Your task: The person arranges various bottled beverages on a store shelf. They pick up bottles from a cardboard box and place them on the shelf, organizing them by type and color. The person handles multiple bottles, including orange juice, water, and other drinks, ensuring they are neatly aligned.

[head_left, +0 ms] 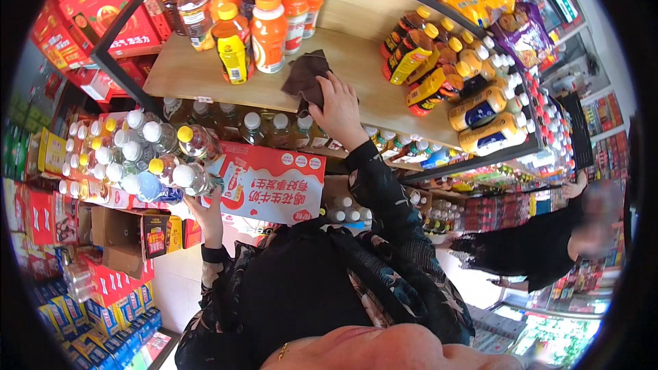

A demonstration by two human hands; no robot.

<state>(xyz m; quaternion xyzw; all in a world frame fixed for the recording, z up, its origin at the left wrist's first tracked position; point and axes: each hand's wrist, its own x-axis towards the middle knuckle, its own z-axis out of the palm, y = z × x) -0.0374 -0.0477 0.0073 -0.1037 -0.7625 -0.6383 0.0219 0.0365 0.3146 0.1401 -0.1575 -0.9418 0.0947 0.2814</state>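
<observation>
1. From my remote feed I make out a dark brown cloth [305, 77], soft and matte, crumpled into uneven folds. It lies on the pale wooden shelf board [356, 51], its lower folds reaching the front edge.
2. I also see a clear plastic bottle [206, 182] with its white cap on. I view it from above, cap toward me, at the near right corner of a bottle cluster [130, 147].
</observation>
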